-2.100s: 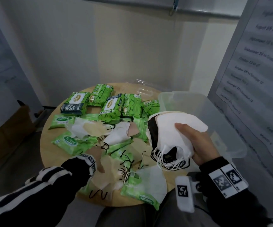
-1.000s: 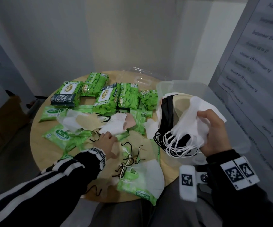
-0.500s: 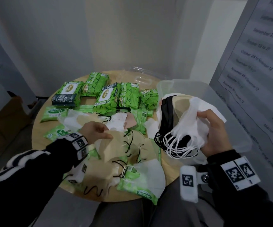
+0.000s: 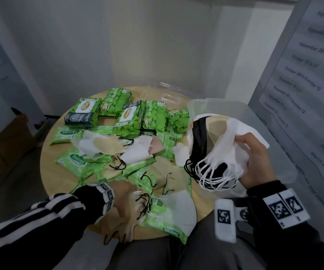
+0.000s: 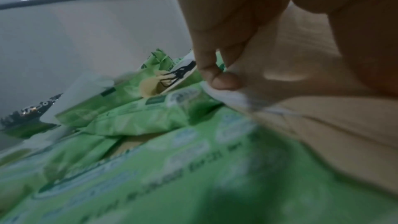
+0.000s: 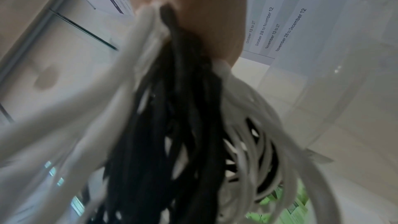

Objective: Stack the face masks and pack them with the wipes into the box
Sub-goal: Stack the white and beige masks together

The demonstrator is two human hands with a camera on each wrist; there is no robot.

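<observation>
Right hand (image 4: 254, 158) is curled round a bundle of stacked face masks (image 4: 215, 145), white, black and beige, held up edge-on over the near corner of the clear plastic box (image 4: 206, 103); thumb on the outer white mask, fingers behind. White and black ear loops (image 4: 209, 174) hang off the bottom of the bundle, and the right wrist view shows the same loops (image 6: 183, 125) dangling below the palm.

Left hand (image 4: 126, 199) is down at the near edge of the round light-wood table (image 4: 48, 172), pinching a beige face mask with black ear loops (image 4: 132, 217). In the left wrist view thumb and forefinger (image 5: 215, 74) close on a thin white edge with beige fabric under the palm; whether that edge belongs to the same mask I cannot tell, it's blurred.

Loose masks still on the table: a white folded mask (image 4: 176, 209) just right of the left hand lying over a light green Sanicare wipes pack (image 4: 169, 228), plus white, beige and pink ones mid-table among more flat green packs (image 4: 75, 162). Thicker dark green leaf-print wipes packs (image 4: 130, 117) sit in a row at the far side. A clear lid (image 4: 163, 92) lies behind them, beside the box. Box sits at the table's right edge; what is inside it cannot be made out
</observation>
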